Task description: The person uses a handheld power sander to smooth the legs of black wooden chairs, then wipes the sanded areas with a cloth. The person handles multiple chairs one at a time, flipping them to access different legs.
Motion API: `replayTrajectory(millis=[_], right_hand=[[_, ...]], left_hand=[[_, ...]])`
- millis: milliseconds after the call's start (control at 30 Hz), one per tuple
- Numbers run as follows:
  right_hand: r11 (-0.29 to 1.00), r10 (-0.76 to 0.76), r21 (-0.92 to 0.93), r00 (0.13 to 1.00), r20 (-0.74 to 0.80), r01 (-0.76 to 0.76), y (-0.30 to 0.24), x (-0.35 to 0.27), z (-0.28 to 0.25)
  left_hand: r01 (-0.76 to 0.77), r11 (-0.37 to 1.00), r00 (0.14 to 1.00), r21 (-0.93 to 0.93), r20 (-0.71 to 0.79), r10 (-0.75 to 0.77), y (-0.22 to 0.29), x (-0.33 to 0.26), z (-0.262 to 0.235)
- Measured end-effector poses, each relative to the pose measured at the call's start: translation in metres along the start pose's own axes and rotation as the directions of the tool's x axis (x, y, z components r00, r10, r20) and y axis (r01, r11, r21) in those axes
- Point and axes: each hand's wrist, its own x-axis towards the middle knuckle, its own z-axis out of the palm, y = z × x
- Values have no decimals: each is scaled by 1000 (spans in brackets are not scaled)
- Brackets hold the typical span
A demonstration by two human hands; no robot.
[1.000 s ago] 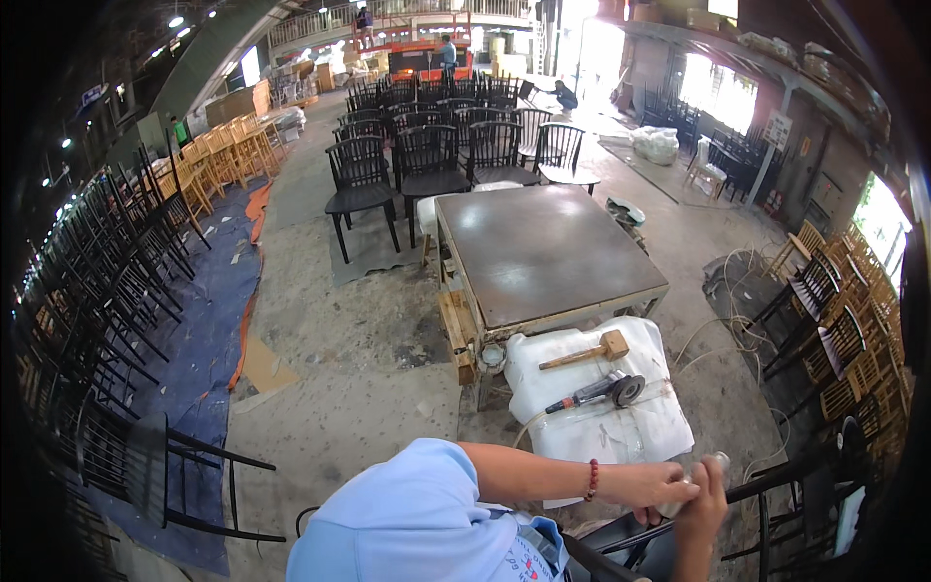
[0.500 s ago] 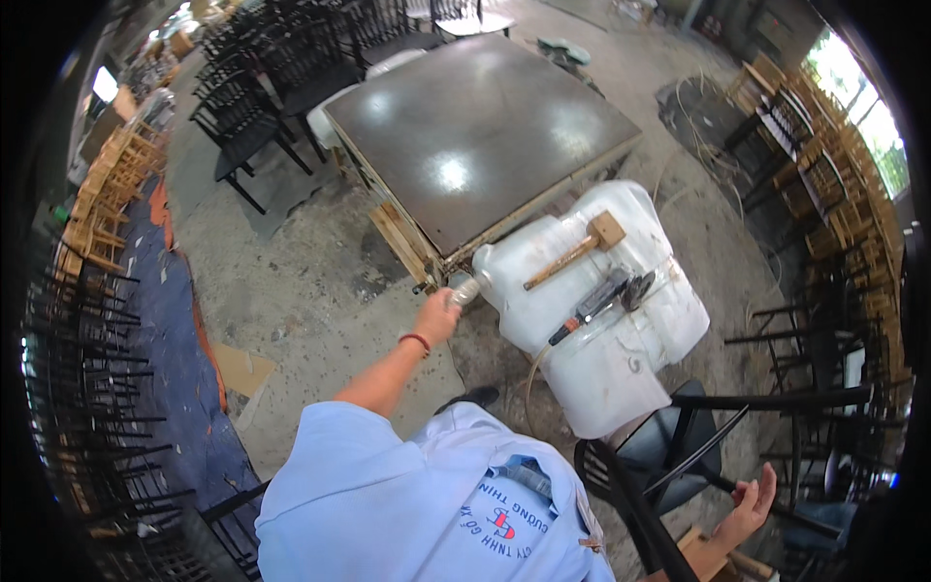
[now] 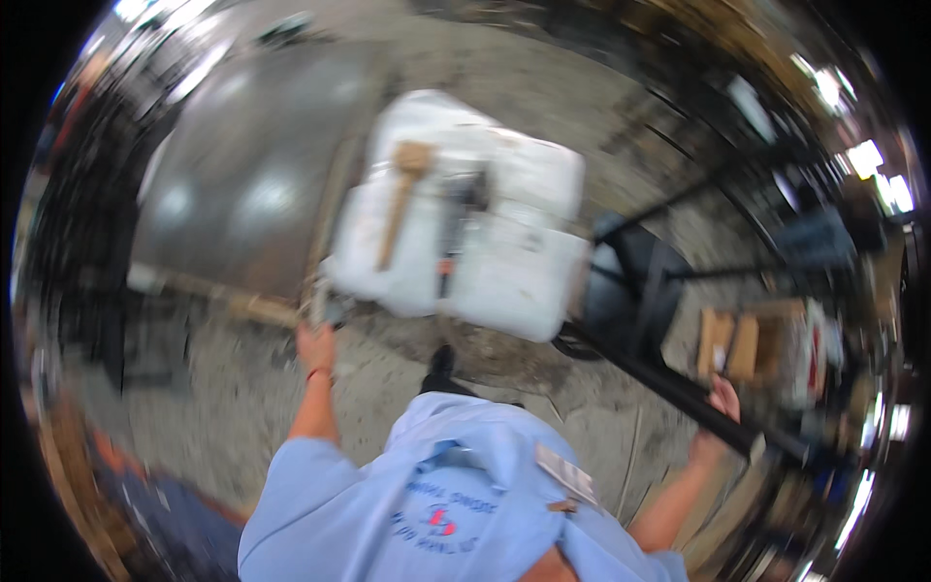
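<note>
Left of the white plastic-wrapped bundle, by the near corner of the dark, smooth-topped square worktop, the person's left hand is at the lower end of a pale, narrow object. Its fingers look curled, but blur hides whether they grip it. Right of the bundle, the right hand has its fingers loosely bent beside the long black bar of a black chair with a dark seat; whether it has hold of that bar cannot be told. On the bundle lie a light-brown wooden mallet and a dark grinder with an orange band.

Handling the pale object well would call for a low, steady left wrist, knuckles clear of the worktop's edge. The right hand would do best wrapping the bar fully, so the chair cannot swing against the bundle.
</note>
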Motion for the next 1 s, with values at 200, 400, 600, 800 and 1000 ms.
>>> replayTrajectory(millis=[200,400,600,800,1000], right_hand=[[970,240,26,940,-240,-241,35,-75,-55],[705,707,118,677,-204,-700,182,-222,-137],[339,936,141,319,-147,-930,296,-395,-166],[163,981,399,104,-166,-902,297,-467,-221],[129,978,620,-3,-208,-774,301,-498,-263]], left_hand=[[-124,982,988,144,115,107,33,-29,-8],[-178,470,959,864,46,278,64,-100,25],[-973,172,150,154,988,-35,162,-250,123],[-878,237,-284,-416,852,441,248,-481,228],[-686,419,-38,-594,605,795,335,-639,290]])
